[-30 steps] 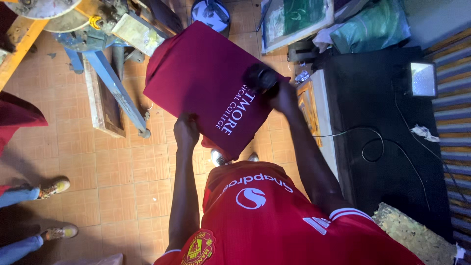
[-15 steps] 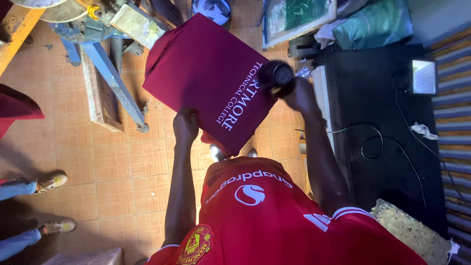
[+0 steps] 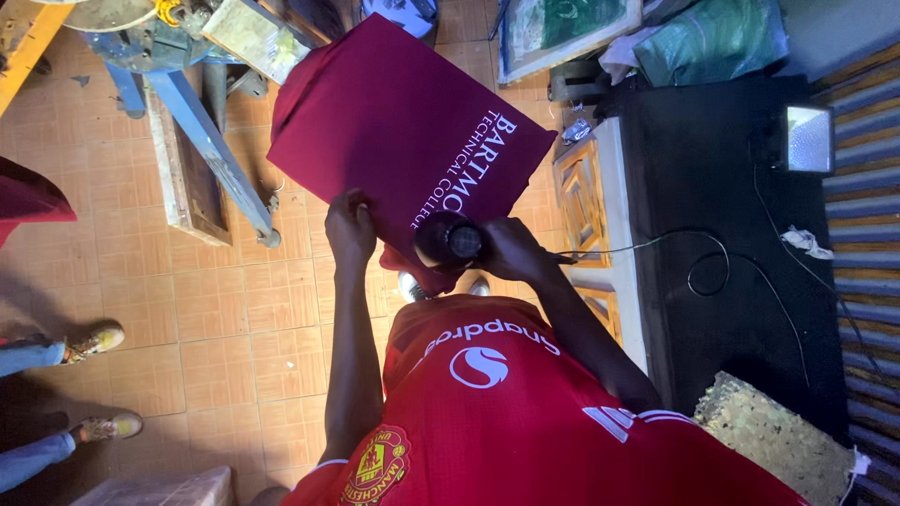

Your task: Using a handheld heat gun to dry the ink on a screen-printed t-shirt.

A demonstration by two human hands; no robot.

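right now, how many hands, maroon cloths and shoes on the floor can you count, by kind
hands: 2, the left hand and the right hand, which holds a black heat gun
maroon cloths: 2, the printed maroon cloth and a maroon piece at the left edge
shoes on the floor: 2, one shoe and another shoe
total: 6

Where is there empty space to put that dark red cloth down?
The black tabletop is mostly bare between the small lamp and the looping cable. The tiled floor left of the left hand is open. Around the blue metal stand it is crowded.
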